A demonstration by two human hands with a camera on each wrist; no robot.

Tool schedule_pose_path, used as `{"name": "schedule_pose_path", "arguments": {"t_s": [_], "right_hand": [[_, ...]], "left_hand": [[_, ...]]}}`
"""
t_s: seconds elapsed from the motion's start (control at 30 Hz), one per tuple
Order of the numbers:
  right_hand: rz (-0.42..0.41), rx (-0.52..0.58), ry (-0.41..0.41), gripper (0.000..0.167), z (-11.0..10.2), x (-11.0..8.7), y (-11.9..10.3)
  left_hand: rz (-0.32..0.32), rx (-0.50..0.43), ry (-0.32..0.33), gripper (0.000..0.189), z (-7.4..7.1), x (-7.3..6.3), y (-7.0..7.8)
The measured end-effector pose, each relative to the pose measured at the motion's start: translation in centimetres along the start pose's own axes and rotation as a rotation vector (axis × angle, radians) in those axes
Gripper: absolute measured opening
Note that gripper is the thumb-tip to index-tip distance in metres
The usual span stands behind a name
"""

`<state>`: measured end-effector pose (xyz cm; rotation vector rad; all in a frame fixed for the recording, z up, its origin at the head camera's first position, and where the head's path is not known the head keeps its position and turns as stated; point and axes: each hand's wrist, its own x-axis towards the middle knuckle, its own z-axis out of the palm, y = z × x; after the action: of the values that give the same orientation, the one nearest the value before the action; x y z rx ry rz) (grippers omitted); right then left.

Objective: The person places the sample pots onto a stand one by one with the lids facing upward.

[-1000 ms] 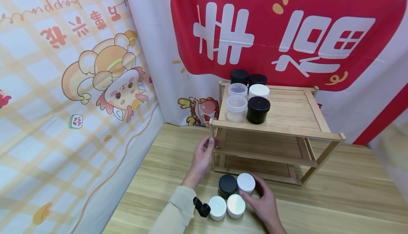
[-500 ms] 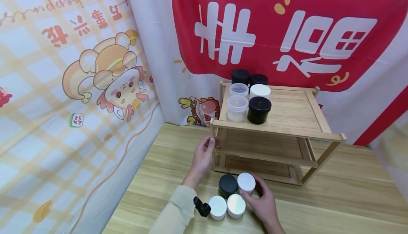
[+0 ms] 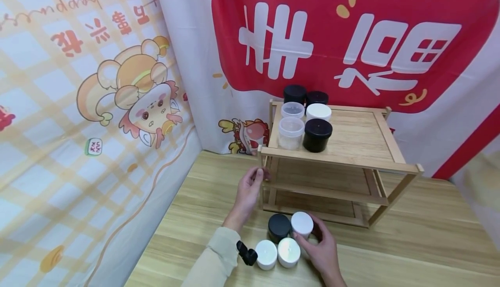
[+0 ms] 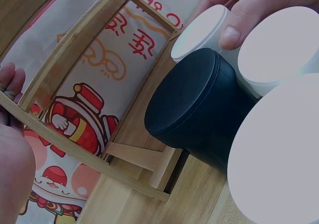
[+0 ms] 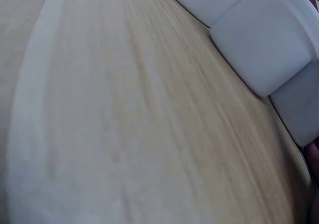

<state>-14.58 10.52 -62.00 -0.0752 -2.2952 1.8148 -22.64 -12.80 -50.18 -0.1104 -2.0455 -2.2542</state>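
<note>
My left hand (image 3: 251, 187) grips the front left post of a bamboo shelf rack (image 3: 332, 159). In the left wrist view its fingers curl round the wooden post. At the front of the rack, my right hand (image 3: 325, 249) holds a white-lidded jar (image 3: 302, 223), thumb on the near side and fingers round the far right. Beside that jar stands a black jar (image 3: 279, 227), and nearer me are a white jar (image 3: 266, 254) and another white jar (image 3: 289, 252). These jars stand close together in two rows on the wooden surface. The right wrist view shows white jar sides (image 5: 261, 40).
On the rack's top board, toward the left, stand a black jar (image 3: 317, 135), a clear jar (image 3: 291, 133), a white-lidded jar (image 3: 318, 111) and several more. Two lower shelves sit underneath. A printed cloth (image 3: 187, 57) hangs behind, and another (image 3: 117, 156) runs along the left.
</note>
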Motion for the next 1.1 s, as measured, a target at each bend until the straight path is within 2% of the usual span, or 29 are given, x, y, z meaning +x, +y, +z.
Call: {"name": "schedule_pose_path", "arguments": {"t_s": [0.7, 0.9, 1.1], "right_hand": [[0.068, -0.02, -0.011, 0.074, -0.7, 0.1, -0.6], [0.107, -0.039, -0.049, 0.075, -1.8, 0.2, -1.8], [0.147, -0.023, -0.082, 0.075, -3.3, 0.8, -3.3]], "left_hand": [[0.007, 0.004, -0.01, 0.058, 0.2, 0.0, -0.1], [0.007, 0.004, -0.006, 0.061, 0.2, -0.1, -0.1], [0.012, -0.005, 0.0, 0.055, 0.1, -0.1, -0.2]]}}
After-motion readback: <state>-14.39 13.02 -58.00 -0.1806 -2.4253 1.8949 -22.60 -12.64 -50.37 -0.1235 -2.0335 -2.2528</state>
